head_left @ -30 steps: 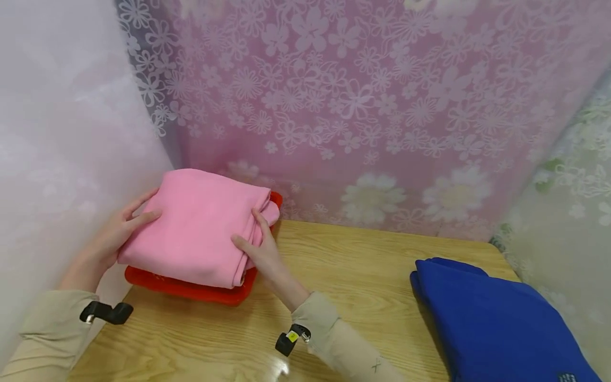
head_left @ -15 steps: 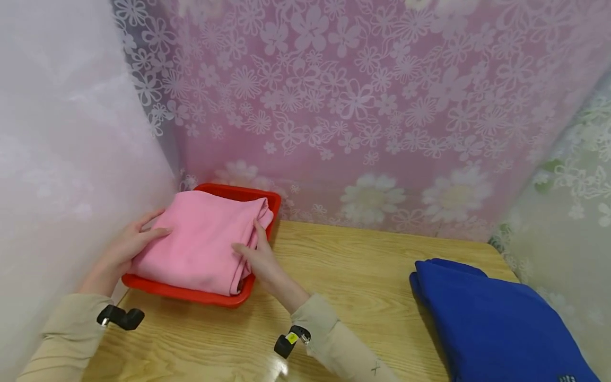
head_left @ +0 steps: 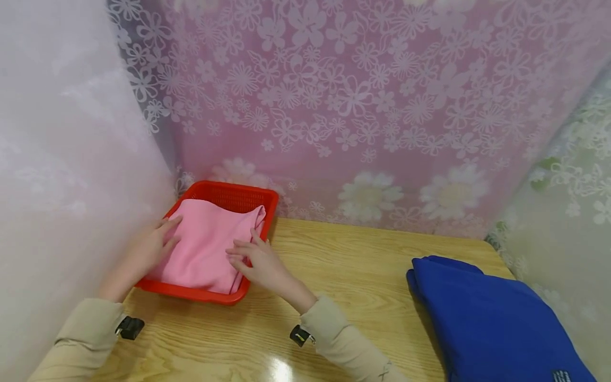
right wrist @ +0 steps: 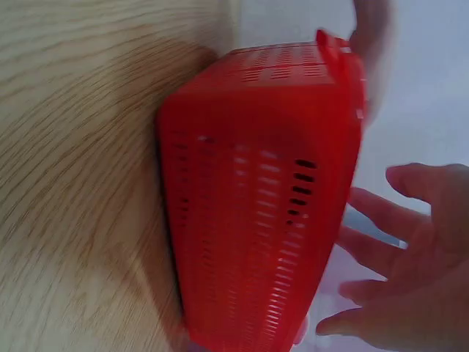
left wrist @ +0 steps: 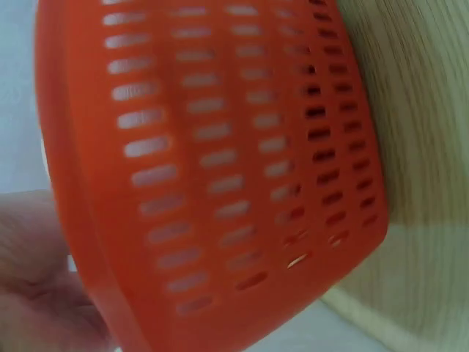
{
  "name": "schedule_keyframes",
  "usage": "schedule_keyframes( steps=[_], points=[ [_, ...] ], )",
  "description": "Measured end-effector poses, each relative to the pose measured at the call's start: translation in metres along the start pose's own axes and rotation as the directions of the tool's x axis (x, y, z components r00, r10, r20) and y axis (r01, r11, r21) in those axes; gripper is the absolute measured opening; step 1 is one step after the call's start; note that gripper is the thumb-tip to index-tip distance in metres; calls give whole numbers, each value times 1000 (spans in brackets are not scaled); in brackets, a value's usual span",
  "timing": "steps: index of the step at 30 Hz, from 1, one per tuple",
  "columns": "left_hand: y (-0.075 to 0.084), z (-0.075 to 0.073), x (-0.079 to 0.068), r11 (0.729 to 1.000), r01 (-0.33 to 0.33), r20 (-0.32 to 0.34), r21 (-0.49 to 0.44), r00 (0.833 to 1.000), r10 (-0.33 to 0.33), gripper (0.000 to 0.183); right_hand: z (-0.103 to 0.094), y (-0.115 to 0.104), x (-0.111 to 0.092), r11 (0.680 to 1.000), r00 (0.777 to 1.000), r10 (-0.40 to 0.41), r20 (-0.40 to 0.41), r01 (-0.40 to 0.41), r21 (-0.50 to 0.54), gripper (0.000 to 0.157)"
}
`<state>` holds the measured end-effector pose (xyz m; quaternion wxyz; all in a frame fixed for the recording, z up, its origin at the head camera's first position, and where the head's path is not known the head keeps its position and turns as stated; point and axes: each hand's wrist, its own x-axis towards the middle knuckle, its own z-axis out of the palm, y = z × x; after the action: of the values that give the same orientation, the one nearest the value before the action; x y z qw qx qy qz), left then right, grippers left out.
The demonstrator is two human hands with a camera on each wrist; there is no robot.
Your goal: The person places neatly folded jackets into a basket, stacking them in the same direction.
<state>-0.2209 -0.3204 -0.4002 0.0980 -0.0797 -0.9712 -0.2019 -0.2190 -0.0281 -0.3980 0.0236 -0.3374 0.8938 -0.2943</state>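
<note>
Folded pink cloth (head_left: 205, 244) lies inside a red plastic basket (head_left: 229, 197), toward its near side. My left hand (head_left: 145, 252) is over the basket's left rim, its fingertips at the cloth's left edge. Over the right rim, my right hand (head_left: 260, 262) has its fingers spread above the cloth's right folds; whether they touch it I cannot tell. In the left wrist view the slotted basket wall (left wrist: 220, 169) hides most of the left hand (left wrist: 37, 279). The right wrist view has the right hand (right wrist: 410, 257) beside the basket's rim, fingers apart and gripping nothing.
A folded blue cloth (head_left: 496, 323) lies at the right of the wooden table (head_left: 343, 276). A pink floral curtain (head_left: 334, 106) hangs behind the table. Pale sheeting (head_left: 71, 159) stands close along the left side, by the basket and left arm.
The pink cloth has been lowered into the basket and let go, showing more of the basket's far wall. Both hands have loosened; the left has shifted right and the right hand's fingers have spread.
</note>
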Motion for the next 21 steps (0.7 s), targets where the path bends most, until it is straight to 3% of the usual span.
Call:
schedule_keyframes(
  steps=[4, 8, 10, 14, 17, 21],
  points=[
    [3, 4, 0, 996, 17, 71, 88, 997, -24, 58, 8, 3, -3, 977, 995, 20, 100, 1, -211, 34],
    [3, 13, 4, 995, 36, 71, 90, 997, -43, 58, 8, 7, -6, 972, 995, 13, 95, 9, -233, 34],
    [7, 16, 4, 995, 42, 42, 89, 998, -46, 58, 5, 9, -8, 977, 998, -7, 60, 20, -211, 32],
    [26, 15, 1, 992, 20, -80, 123, 997, -10, 51, -7, 15, -16, 986, 994, -87, -71, 76, -146, 26],
    [52, 15, -4, 990, -13, -184, 141, 982, 39, 42, -19, 21, -26, 987, 977, -123, -176, 103, -121, 24],
    [92, 25, -10, 996, -42, -276, 83, 959, 63, 37, -33, 30, -43, 993, 959, -101, -266, 79, -93, 23]
  ],
)
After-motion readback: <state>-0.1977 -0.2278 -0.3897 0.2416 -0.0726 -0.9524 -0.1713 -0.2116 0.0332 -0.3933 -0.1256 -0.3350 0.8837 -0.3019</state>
